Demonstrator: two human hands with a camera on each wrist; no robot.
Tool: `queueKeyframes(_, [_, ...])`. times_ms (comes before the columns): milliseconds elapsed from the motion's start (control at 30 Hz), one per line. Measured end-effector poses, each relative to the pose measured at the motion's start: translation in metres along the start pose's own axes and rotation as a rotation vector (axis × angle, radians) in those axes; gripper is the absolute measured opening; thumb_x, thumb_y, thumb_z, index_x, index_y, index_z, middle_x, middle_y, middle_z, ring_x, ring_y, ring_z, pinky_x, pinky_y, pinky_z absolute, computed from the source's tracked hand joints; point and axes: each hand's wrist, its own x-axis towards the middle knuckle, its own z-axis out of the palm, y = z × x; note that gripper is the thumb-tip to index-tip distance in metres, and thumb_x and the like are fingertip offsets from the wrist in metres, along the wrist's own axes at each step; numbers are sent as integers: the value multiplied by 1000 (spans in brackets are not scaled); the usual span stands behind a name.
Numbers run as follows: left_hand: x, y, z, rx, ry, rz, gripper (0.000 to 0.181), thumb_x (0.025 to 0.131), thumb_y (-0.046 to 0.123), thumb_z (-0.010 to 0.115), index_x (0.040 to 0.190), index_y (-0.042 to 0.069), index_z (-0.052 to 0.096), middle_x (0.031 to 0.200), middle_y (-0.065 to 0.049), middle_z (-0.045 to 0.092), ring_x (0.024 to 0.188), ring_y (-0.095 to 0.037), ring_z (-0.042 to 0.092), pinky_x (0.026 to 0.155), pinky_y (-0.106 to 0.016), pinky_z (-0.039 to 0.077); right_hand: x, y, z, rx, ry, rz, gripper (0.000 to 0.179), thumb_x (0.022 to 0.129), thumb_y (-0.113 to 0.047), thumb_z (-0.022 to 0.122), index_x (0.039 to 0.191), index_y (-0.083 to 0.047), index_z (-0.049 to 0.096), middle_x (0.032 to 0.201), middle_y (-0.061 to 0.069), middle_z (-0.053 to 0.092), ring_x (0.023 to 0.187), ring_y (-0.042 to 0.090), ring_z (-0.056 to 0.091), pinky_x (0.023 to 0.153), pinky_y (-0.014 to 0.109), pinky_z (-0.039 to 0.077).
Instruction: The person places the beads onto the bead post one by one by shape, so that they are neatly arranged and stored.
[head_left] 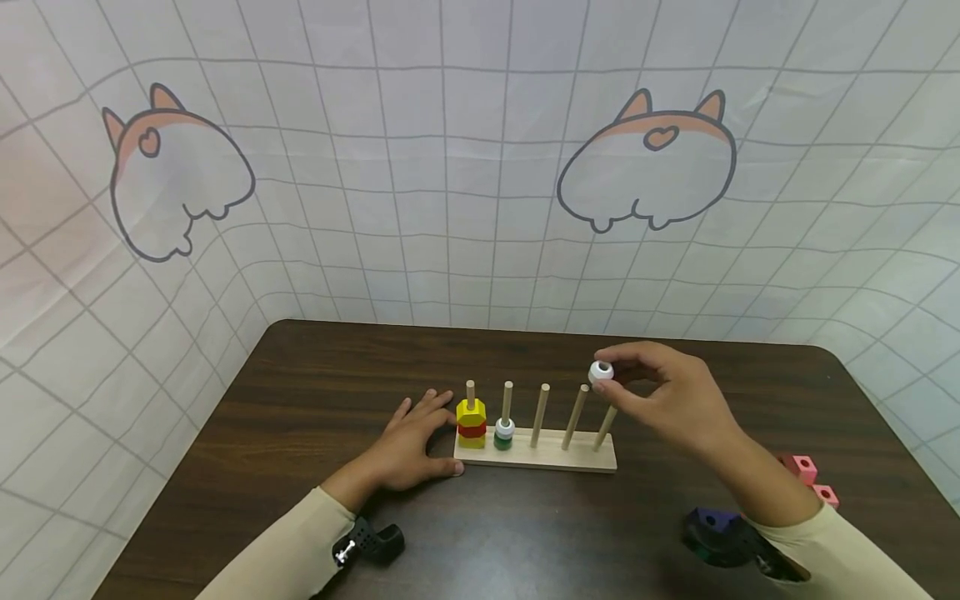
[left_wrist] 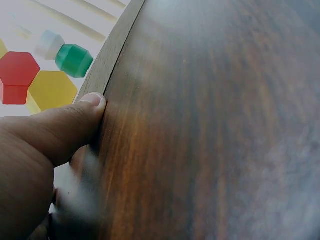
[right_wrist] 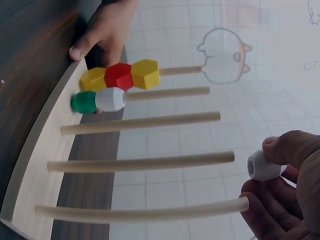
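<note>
A wooden board (head_left: 536,460) with a row of upright pegs stands on the table. On its leftmost peg sit a yellow hexagonal bead (head_left: 471,412), a red one (head_left: 472,431) and another yellow one. The second peg carries a white bead (head_left: 505,428) over a green bead (head_left: 503,442). The other pegs are bare. My left hand (head_left: 408,446) rests at the board's left end, fingers spread, its thumb touching the front edge. My right hand (head_left: 678,400) pinches another white bead (right_wrist: 262,167) between thumb and fingers, just above and apart from the fourth peg's tip (right_wrist: 227,157).
Pink blocks (head_left: 803,468) lie on the right of the table, partly behind my right forearm. Next to that wrist is a purple block (head_left: 714,520), partly covered by the black wrist camera. A white gridded curtain (head_left: 480,208) hangs behind the dark table (head_left: 337,350).
</note>
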Motion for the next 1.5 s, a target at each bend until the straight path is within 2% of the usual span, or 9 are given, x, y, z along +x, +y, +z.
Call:
queueKeyframes(100, [0, 0, 0, -1, 3, 0, 58, 86, 46, 82, 133, 20, 61, 167, -5, 27, 156, -28, 10, 123, -54, -2, 3, -1, 4, 17, -9, -25, 32, 84, -3, 84, 115, -9, 74, 100, -4, 73, 87, 9, 69, 76, 16, 54])
queueKeyframes(233, [-1, 1, -1, -1, 5, -5, 59, 85, 47, 82, 134, 20, 61, 167, -4, 28, 156, -28, 10, 123, -54, -2, 8, -3, 10, 25, -24, -43, 32, 85, -2, 83, 115, -8, 74, 100, -3, 73, 87, 10, 70, 77, 20, 56])
queueKeyframes(800, [-1, 1, -1, 1, 9, 2, 56, 85, 47, 82, 130, 20, 62, 166, -5, 29, 156, -29, 12, 123, -54, -1, 21, -18, 33, 34, -85, 3, 32, 86, -7, 83, 117, -9, 73, 101, -4, 73, 88, 10, 70, 74, 36, 60])
queueKeyframes(1267, [-1, 1, 0, 5, 16, 18, 58, 85, 46, 82, 132, 19, 62, 166, -8, 30, 156, -30, 13, 123, -56, 0, 29, -36, 51, 42, -135, 32, 33, 88, -13, 83, 120, -13, 73, 102, -8, 72, 91, 8, 70, 79, 35, 58])
queueKeyframes(1500, [0, 1, 0, 1, 17, 21, 57, 85, 46, 83, 131, 20, 62, 166, -8, 30, 156, -31, 13, 122, -56, 0, 32, -38, 59, 75, -127, 41, 33, 87, -13, 84, 118, -12, 73, 100, -7, 72, 88, 9, 69, 72, 32, 57])
